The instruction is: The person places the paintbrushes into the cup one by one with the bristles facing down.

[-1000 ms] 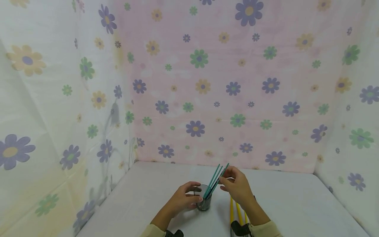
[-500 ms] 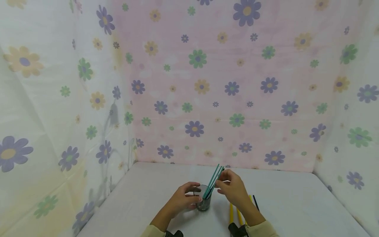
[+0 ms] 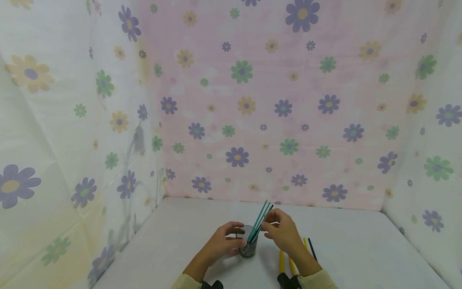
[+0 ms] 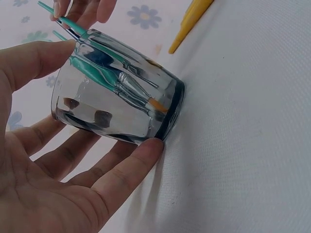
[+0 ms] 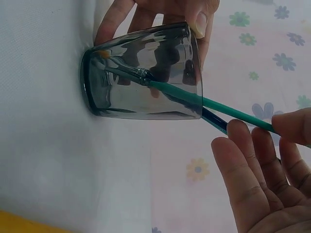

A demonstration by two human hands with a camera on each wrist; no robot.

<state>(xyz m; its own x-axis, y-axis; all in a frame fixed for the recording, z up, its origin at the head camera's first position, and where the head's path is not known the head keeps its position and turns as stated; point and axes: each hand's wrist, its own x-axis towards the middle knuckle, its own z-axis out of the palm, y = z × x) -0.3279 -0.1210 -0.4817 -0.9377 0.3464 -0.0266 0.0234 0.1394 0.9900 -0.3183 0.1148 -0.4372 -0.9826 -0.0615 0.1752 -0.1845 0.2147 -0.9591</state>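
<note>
A clear, grey-tinted drinking glass [image 3: 248, 250] stands upright on the white table. My left hand [image 3: 223, 243] grips its side, thumb and fingers round it. Several green-handled paintbrushes [image 3: 259, 219] lean in the glass toward the right, bristles down near its base, as the left wrist view shows. A dark handle [image 5: 214, 120] leans among them. With thumb and fingers, my right hand [image 3: 283, 231] pinches the upper handle of one green paintbrush [image 5: 238, 114], whose lower end is inside the glass. Part of that handle is hidden behind the fingers.
Yellow-handled brushes [image 3: 282, 261] lie on the white table [image 3: 187, 224], partly under my right forearm. A thin black handle [image 3: 312, 249] lies just right of them. Flower-patterned cloth walls [image 3: 231, 100] enclose the table at the back and sides.
My right hand has moved a little left and down, bringing its paintbrush in closer to the others in the glass. The left hand and the glass stay in place.
</note>
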